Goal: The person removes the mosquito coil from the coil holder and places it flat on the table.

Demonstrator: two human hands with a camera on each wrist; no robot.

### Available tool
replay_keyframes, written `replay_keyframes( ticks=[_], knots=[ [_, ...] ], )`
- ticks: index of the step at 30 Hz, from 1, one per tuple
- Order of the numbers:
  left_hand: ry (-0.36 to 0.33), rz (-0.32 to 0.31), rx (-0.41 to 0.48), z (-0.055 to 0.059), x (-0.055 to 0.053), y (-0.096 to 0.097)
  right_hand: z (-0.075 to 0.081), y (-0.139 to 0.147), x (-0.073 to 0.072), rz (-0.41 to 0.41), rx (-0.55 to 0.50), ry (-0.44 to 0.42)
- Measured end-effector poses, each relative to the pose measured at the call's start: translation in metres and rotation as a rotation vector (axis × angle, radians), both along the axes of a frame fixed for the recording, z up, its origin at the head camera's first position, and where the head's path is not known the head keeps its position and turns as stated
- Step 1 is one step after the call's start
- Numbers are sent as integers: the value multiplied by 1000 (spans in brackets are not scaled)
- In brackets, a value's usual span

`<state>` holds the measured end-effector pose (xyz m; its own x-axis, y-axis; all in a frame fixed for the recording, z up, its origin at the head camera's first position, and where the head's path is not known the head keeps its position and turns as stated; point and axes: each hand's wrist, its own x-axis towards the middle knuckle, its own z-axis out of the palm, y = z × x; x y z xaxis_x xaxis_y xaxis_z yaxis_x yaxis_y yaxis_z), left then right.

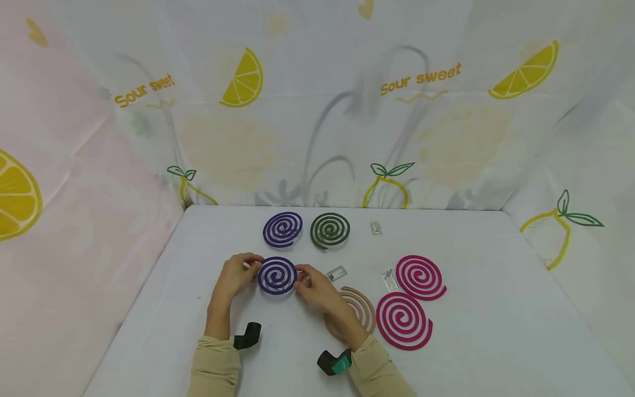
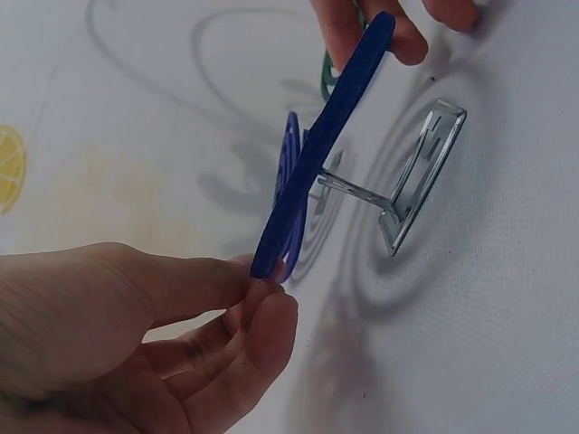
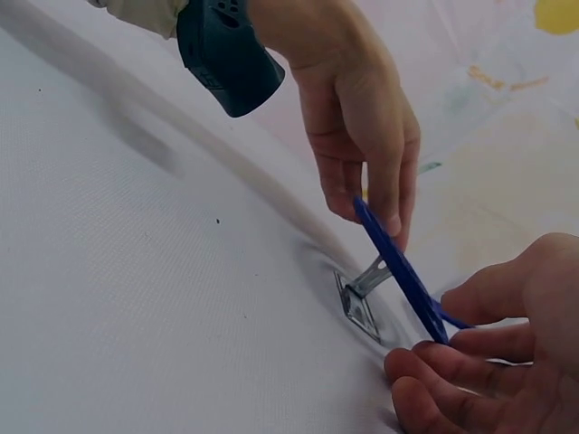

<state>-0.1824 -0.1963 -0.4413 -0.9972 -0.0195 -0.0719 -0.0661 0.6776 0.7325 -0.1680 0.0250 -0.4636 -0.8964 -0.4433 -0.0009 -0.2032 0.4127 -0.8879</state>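
Note:
A dark blue mosquito coil (image 1: pixel 276 277) is held just above the white table, between both hands. My left hand (image 1: pixel 238 275) pinches its left edge between thumb and fingers. At the opposite edge, the right hand (image 1: pixel 317 289) pinches the rim with thumb and fingertips. Under the coil stands a small metal coil stand (image 2: pixel 357 188), its flat base on the table and its upright prong reaching the coil's underside. Whether the prong passes into the coil cannot be told. Behind it, a second purple-blue coil (image 1: pixel 283 227) is raised on a stand, beside a dark green coil (image 1: pixel 329 230).
Two pink coils (image 1: pixel 419 274) lie on the right. A tan coil (image 1: pixel 366 309) is partly covered by the right forearm. Loose metal stands (image 1: pixel 337 273) lie right of the hands, one farther back. Printed cloth walls (image 1: pixel 317 138) enclose the table's back and sides.

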Motion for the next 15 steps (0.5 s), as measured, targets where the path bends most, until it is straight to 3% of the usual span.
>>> replay_keyframes(
  ticks=[9,15],
  knots=[
    [-36,3,5,2,1,1,-4,1,-1,-10,13,-12],
    [-25,6,5,5,2,1,-1,1,0,-11,0,-29]
  ],
)
